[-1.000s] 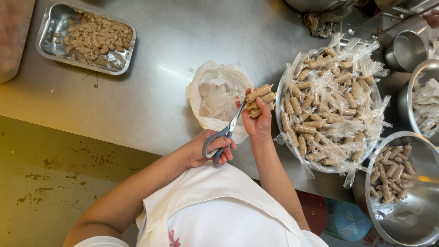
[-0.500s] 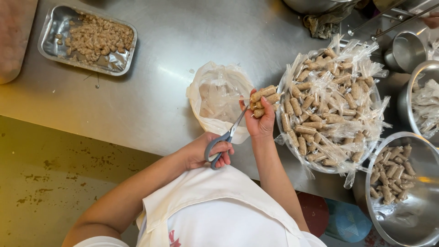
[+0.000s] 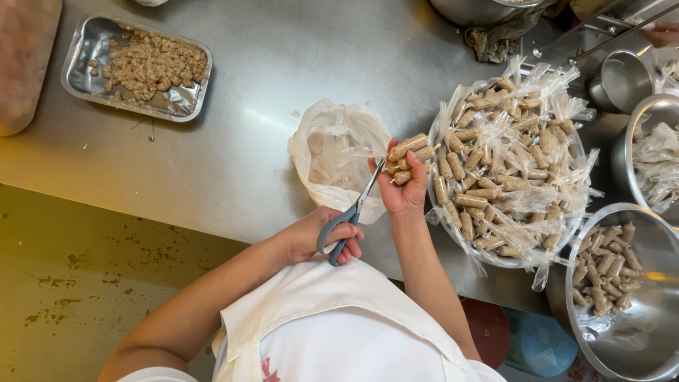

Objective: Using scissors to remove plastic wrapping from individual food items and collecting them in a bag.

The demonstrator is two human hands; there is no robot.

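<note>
My right hand (image 3: 404,192) is shut on a small bundle of short tan sausage pieces in clear wrap (image 3: 410,150), held over the steel table between a crumpled plastic bag (image 3: 332,152) and a large bowl. My left hand (image 3: 308,237) grips blue-handled scissors (image 3: 351,214). Their blades point up and right, with the tips touching the left end of the bundle. The large bowl (image 3: 495,260) to the right is heaped with several plastic-wrapped sausage pieces (image 3: 509,155).
A steel bowl (image 3: 636,354) at lower right holds unwrapped pieces. Another bowl (image 3: 661,113) at the right edge holds empty wrappers, with a metal cup (image 3: 622,78) above it. A foil tray (image 3: 88,53) of crumbled filling sits at upper left. Another person's hand (image 3: 665,33) shows at top right.
Both hands stay almost in place. The scissor tips remain at the bundle's end, and the bundle has shifted only slightly in my right hand.
</note>
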